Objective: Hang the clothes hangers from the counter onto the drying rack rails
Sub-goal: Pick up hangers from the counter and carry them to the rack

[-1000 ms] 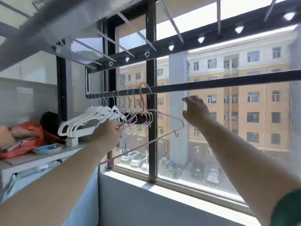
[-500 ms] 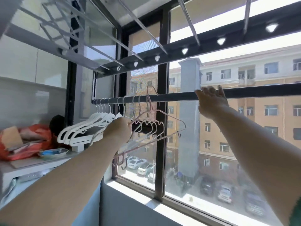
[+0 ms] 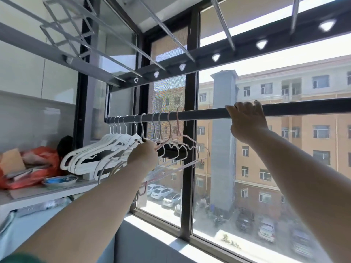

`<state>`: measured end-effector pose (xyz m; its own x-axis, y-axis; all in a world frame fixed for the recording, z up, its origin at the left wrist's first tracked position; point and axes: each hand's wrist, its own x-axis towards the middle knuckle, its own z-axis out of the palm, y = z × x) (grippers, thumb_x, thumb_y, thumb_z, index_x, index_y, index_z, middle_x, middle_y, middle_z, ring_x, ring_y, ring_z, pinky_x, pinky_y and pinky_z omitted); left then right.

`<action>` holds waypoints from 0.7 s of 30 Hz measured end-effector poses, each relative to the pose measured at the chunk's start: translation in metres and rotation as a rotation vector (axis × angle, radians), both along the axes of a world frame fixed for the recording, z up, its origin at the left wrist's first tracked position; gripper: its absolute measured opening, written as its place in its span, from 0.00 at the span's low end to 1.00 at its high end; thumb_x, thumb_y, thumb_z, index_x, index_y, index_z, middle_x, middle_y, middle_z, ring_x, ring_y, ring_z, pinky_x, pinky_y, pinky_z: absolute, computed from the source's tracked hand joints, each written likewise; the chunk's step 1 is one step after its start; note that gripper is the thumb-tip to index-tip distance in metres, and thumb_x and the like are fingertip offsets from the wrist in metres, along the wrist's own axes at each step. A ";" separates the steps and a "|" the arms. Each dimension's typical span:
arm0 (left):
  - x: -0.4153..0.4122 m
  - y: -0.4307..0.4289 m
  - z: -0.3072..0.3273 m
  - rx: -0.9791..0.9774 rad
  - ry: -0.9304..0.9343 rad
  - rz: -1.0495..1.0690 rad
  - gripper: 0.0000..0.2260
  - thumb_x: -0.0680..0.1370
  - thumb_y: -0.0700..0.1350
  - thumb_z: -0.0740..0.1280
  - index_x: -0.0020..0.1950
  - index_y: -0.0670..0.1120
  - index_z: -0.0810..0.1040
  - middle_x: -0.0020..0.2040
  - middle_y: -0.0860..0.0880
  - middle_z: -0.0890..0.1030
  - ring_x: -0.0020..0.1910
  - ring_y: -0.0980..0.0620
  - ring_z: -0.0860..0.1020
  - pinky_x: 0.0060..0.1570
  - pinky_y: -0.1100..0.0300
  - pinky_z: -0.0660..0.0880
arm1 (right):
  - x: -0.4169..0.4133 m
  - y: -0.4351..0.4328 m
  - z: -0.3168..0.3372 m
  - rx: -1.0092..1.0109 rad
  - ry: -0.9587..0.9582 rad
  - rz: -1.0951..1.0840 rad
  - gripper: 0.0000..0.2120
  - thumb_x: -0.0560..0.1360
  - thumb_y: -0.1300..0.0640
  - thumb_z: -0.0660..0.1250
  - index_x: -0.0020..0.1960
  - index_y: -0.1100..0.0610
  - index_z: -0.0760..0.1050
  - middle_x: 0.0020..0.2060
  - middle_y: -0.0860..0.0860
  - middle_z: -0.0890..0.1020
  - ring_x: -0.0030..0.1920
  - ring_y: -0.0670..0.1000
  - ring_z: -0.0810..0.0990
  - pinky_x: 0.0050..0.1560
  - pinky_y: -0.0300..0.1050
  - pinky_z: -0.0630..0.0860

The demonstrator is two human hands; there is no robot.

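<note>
A dark horizontal rack rail (image 3: 205, 116) crosses the window. Several white hangers (image 3: 98, 150) hang bunched at its left end, with pink and pale wire hangers (image 3: 182, 147) to their right, all hooked over the rail. My left hand (image 3: 143, 155) reaches up among them, its fingers curled round the shoulder of a pink hanger. My right hand (image 3: 247, 122) grips the rail further right, fingers over its top.
Above, a second dark bar with triangular holes (image 3: 216, 57) and grey rack struts (image 3: 76, 44) run overhead. The counter (image 3: 38, 192) at left carries an orange bag (image 3: 39, 164), a small dish (image 3: 59, 180) and papers. A window frame post (image 3: 188, 168) stands behind the hangers.
My right hand rose from open air and took hold of the rail. My left hand stayed among the hangers, and the pink hangers now hang hooked on the rail.
</note>
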<state>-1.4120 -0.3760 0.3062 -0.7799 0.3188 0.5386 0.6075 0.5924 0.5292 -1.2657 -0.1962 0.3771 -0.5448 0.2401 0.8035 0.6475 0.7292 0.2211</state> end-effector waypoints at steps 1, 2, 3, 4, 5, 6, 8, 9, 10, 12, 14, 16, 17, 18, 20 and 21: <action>0.000 0.001 -0.001 -0.005 -0.004 0.004 0.12 0.78 0.38 0.56 0.58 0.43 0.75 0.50 0.40 0.81 0.49 0.41 0.80 0.52 0.49 0.77 | 0.000 0.001 0.000 0.003 -0.004 -0.001 0.26 0.76 0.62 0.58 0.73 0.55 0.56 0.68 0.54 0.64 0.71 0.57 0.59 0.73 0.53 0.46; -0.001 0.001 -0.003 -0.007 -0.005 0.008 0.12 0.78 0.37 0.56 0.57 0.43 0.75 0.50 0.41 0.81 0.48 0.41 0.80 0.52 0.49 0.77 | 0.001 0.001 0.000 0.003 -0.007 -0.002 0.27 0.76 0.62 0.58 0.73 0.54 0.55 0.69 0.54 0.64 0.71 0.57 0.59 0.73 0.53 0.46; 0.000 0.001 -0.004 -0.008 -0.004 0.009 0.13 0.78 0.37 0.55 0.57 0.43 0.75 0.50 0.41 0.81 0.48 0.41 0.80 0.51 0.49 0.77 | 0.001 0.001 0.000 0.003 -0.009 -0.002 0.27 0.76 0.61 0.58 0.73 0.54 0.55 0.69 0.54 0.64 0.71 0.56 0.59 0.73 0.53 0.46; 0.000 0.001 -0.005 -0.008 0.000 0.006 0.13 0.78 0.36 0.55 0.57 0.43 0.75 0.50 0.41 0.81 0.48 0.41 0.80 0.52 0.49 0.77 | 0.001 0.002 0.000 0.003 -0.010 -0.003 0.27 0.77 0.61 0.58 0.73 0.54 0.55 0.69 0.54 0.63 0.71 0.56 0.59 0.73 0.53 0.46; 0.001 0.001 -0.006 -0.007 0.005 -0.002 0.13 0.78 0.36 0.55 0.57 0.42 0.76 0.50 0.40 0.81 0.48 0.41 0.80 0.51 0.49 0.77 | 0.001 0.002 0.000 0.005 -0.010 -0.002 0.27 0.77 0.61 0.58 0.73 0.54 0.54 0.69 0.54 0.63 0.71 0.56 0.59 0.73 0.53 0.46; 0.001 0.001 -0.007 -0.005 0.008 -0.015 0.13 0.78 0.37 0.55 0.57 0.42 0.76 0.49 0.40 0.81 0.47 0.41 0.80 0.51 0.51 0.78 | 0.001 0.002 0.000 0.006 -0.010 0.000 0.27 0.77 0.61 0.58 0.73 0.55 0.54 0.69 0.54 0.63 0.71 0.56 0.59 0.73 0.53 0.46; 0.003 0.000 -0.008 -0.002 0.004 -0.054 0.13 0.78 0.37 0.55 0.57 0.42 0.76 0.49 0.39 0.82 0.43 0.43 0.81 0.48 0.53 0.78 | 0.001 0.001 0.000 -0.001 -0.013 0.003 0.27 0.76 0.61 0.58 0.74 0.54 0.54 0.70 0.54 0.63 0.71 0.56 0.58 0.73 0.53 0.46; 0.004 -0.001 -0.008 0.002 0.005 -0.068 0.12 0.78 0.37 0.56 0.57 0.42 0.76 0.48 0.39 0.82 0.43 0.43 0.82 0.47 0.53 0.78 | 0.001 0.001 0.000 -0.008 -0.013 0.004 0.28 0.76 0.61 0.58 0.74 0.54 0.54 0.70 0.54 0.63 0.71 0.56 0.58 0.73 0.53 0.46; 0.005 -0.002 -0.009 0.007 0.009 -0.072 0.12 0.79 0.38 0.56 0.57 0.42 0.77 0.48 0.39 0.82 0.43 0.42 0.82 0.48 0.53 0.78 | 0.000 0.001 0.000 -0.016 -0.013 0.003 0.28 0.76 0.62 0.58 0.74 0.54 0.54 0.70 0.54 0.63 0.72 0.56 0.58 0.73 0.53 0.46; 0.006 -0.003 -0.009 0.008 0.018 -0.068 0.11 0.79 0.38 0.56 0.56 0.42 0.77 0.47 0.40 0.82 0.43 0.42 0.83 0.47 0.52 0.79 | 0.000 0.000 0.001 -0.026 -0.018 -0.002 0.28 0.76 0.62 0.58 0.74 0.54 0.54 0.70 0.54 0.62 0.72 0.56 0.58 0.73 0.53 0.46; 0.008 -0.003 -0.010 -0.001 0.014 -0.064 0.11 0.79 0.38 0.56 0.55 0.42 0.77 0.47 0.40 0.82 0.42 0.42 0.83 0.46 0.52 0.79 | 0.001 0.000 0.001 -0.027 -0.028 -0.006 0.28 0.76 0.61 0.58 0.74 0.55 0.54 0.70 0.54 0.62 0.72 0.56 0.58 0.73 0.53 0.46; 0.010 -0.004 -0.009 -0.020 0.006 -0.057 0.11 0.78 0.38 0.57 0.55 0.41 0.77 0.47 0.40 0.82 0.43 0.42 0.83 0.47 0.52 0.79 | 0.002 -0.002 0.002 -0.035 -0.038 -0.009 0.28 0.77 0.60 0.59 0.74 0.55 0.53 0.71 0.54 0.62 0.72 0.56 0.57 0.73 0.53 0.46; 0.011 -0.004 -0.009 -0.033 0.011 -0.050 0.11 0.78 0.39 0.58 0.56 0.40 0.77 0.48 0.40 0.82 0.45 0.42 0.82 0.48 0.52 0.79 | 0.003 -0.002 0.002 -0.038 -0.044 -0.011 0.28 0.77 0.59 0.59 0.74 0.55 0.53 0.71 0.54 0.61 0.72 0.57 0.57 0.73 0.54 0.46; 0.011 -0.004 -0.008 -0.047 0.026 -0.033 0.11 0.78 0.40 0.59 0.57 0.41 0.77 0.49 0.40 0.81 0.48 0.42 0.81 0.50 0.53 0.77 | 0.004 -0.003 0.002 -0.036 -0.048 -0.012 0.28 0.77 0.58 0.59 0.74 0.55 0.53 0.71 0.54 0.61 0.72 0.57 0.58 0.73 0.54 0.46; 0.015 -0.006 -0.006 -0.054 0.070 0.006 0.13 0.78 0.43 0.60 0.61 0.43 0.75 0.54 0.42 0.80 0.53 0.43 0.78 0.52 0.55 0.73 | 0.008 -0.005 0.000 -0.033 -0.051 -0.008 0.27 0.77 0.57 0.59 0.74 0.55 0.54 0.71 0.54 0.61 0.72 0.57 0.57 0.73 0.53 0.46; 0.017 -0.007 -0.005 -0.037 0.089 0.009 0.14 0.78 0.44 0.61 0.63 0.43 0.74 0.56 0.42 0.79 0.54 0.43 0.77 0.51 0.55 0.72 | 0.010 -0.006 -0.002 -0.029 -0.046 -0.001 0.27 0.77 0.57 0.59 0.73 0.55 0.54 0.71 0.54 0.61 0.72 0.57 0.57 0.73 0.53 0.45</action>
<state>-1.3945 -0.3833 0.3010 -0.7322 0.3327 0.5942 0.6458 0.6162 0.4507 -1.2557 -0.2021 0.3752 -0.5803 0.2641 0.7704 0.6383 0.7350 0.2288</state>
